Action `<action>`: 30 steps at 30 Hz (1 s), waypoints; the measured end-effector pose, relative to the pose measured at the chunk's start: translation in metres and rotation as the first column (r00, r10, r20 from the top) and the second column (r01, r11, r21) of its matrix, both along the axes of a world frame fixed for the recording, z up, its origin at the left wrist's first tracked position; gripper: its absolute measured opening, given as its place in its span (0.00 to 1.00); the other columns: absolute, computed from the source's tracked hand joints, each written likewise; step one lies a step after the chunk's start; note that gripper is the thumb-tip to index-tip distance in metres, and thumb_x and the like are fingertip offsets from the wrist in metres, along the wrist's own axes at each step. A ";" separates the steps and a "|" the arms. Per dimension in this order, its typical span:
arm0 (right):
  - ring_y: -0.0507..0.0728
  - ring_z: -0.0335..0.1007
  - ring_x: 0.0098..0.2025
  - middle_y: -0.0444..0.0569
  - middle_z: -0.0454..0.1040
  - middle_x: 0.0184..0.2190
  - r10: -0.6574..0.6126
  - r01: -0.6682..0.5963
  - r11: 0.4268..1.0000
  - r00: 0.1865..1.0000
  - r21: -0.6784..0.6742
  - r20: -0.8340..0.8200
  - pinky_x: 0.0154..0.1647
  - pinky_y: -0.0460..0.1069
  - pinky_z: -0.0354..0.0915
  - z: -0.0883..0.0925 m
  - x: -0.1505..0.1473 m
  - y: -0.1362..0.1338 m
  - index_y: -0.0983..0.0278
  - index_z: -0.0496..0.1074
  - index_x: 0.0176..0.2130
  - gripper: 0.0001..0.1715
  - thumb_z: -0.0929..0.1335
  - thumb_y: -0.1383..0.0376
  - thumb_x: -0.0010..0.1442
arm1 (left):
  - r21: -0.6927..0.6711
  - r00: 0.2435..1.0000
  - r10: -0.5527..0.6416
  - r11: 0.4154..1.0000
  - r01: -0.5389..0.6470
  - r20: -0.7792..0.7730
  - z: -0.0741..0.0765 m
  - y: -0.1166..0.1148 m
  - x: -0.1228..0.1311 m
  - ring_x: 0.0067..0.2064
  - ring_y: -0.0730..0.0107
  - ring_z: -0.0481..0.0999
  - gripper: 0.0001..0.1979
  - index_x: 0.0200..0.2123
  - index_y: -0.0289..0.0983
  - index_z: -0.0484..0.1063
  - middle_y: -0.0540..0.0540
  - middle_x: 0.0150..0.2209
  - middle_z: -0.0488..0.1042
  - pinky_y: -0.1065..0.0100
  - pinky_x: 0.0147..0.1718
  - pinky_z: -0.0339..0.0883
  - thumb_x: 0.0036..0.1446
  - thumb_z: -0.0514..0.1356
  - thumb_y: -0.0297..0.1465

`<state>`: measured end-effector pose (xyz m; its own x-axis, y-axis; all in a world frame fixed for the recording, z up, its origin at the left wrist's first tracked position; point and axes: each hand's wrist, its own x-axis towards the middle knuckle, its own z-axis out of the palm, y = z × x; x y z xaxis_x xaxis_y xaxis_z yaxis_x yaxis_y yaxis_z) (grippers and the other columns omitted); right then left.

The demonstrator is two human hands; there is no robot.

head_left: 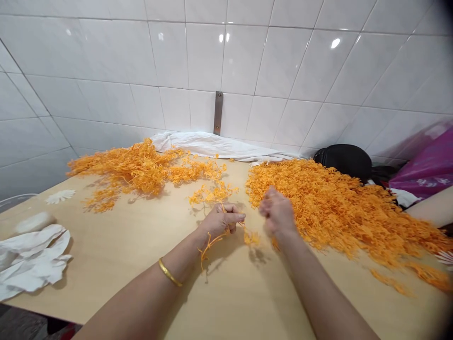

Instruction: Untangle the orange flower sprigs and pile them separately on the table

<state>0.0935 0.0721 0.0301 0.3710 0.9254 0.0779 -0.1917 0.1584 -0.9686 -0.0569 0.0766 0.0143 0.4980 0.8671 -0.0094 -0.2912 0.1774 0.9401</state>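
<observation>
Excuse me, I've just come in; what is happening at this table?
A person's left grip is closed on an orange sprig above the table. The right grip is beside it, near the wide orange pile, too blurred to tell whether it holds anything. A looser orange heap lies on the far left, and a crumpled white cloth lies by the table's left edge.

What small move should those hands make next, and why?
Perhaps the blurred right hand could take a piece from the dense, feathery orange heap: it is near that heap's edge, while the left hand pinches a thin, branching orange sprig.
</observation>
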 end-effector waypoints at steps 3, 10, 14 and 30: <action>0.45 0.44 0.13 0.35 0.47 0.12 -0.095 0.100 0.994 0.985 0.032 -0.142 0.13 0.42 0.46 0.014 0.024 -0.003 0.62 0.54 0.21 0.23 0.64 0.49 0.49 | -0.123 0.990 0.045 0.992 -0.029 0.132 -0.003 0.002 -0.002 0.14 0.84 0.51 0.12 0.18 0.34 0.63 0.58 0.11 0.52 0.73 0.18 0.56 0.39 0.64 0.32; 0.45 0.53 0.16 0.39 0.60 0.18 0.178 -0.176 0.984 0.983 -0.033 0.049 0.15 0.42 0.49 0.007 0.004 -0.016 0.64 0.60 0.24 0.18 0.70 0.55 0.43 | -0.402 0.945 0.202 0.912 -0.086 0.256 -0.007 0.008 -0.002 0.16 0.80 0.59 0.09 0.22 0.36 0.58 0.53 0.16 0.61 0.73 0.20 0.59 0.53 0.52 0.29; 0.45 0.48 0.16 0.35 0.55 0.17 0.346 -0.338 0.938 0.921 -0.074 0.181 0.16 0.42 0.46 -0.005 -0.005 -0.015 0.64 0.64 0.38 0.20 0.67 0.55 0.47 | -0.508 0.943 0.150 0.861 0.023 0.297 -0.005 0.006 -0.004 0.15 0.82 0.57 0.10 0.23 0.33 0.61 0.54 0.15 0.58 0.75 0.18 0.57 0.55 0.48 0.27; 0.46 0.48 0.20 0.38 0.55 0.17 0.614 -0.573 0.773 0.570 -0.270 0.546 0.20 0.43 0.46 -0.009 0.010 -0.013 0.65 0.62 0.24 0.13 0.66 0.58 0.50 | -0.435 0.975 -0.149 0.876 0.208 0.168 -0.003 -0.001 -0.005 0.11 0.85 0.44 0.12 0.19 0.35 0.57 0.60 0.09 0.47 0.77 0.13 0.43 0.47 0.59 0.28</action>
